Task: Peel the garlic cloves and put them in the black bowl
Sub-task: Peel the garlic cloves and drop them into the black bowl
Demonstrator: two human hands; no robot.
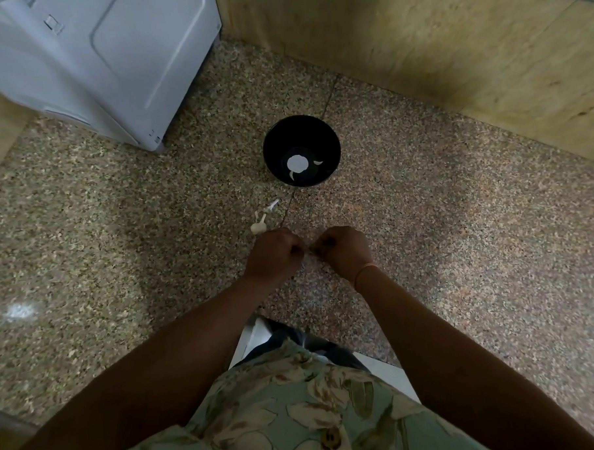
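The black bowl (333, 145) stands on the speckled granite counter (459, 234), straight ahead of my hands; a white patch shows on its bottom. My left hand (274, 251) and my right hand (344, 250) are close together in front of the bowl, fingers curled, their tips meeting around a small garlic clove that is almost wholly hidden. Just beyond my left hand a pale piece of garlic with a stalk (258, 227) lies on the counter. Thin white scraps of peel (272, 205) lie between it and the bowl.
A white appliance (94, 63) stands at the back left. A tan stone wall (417, 42) runs along the back and right. The counter's front edge (256, 335) is close to my body.
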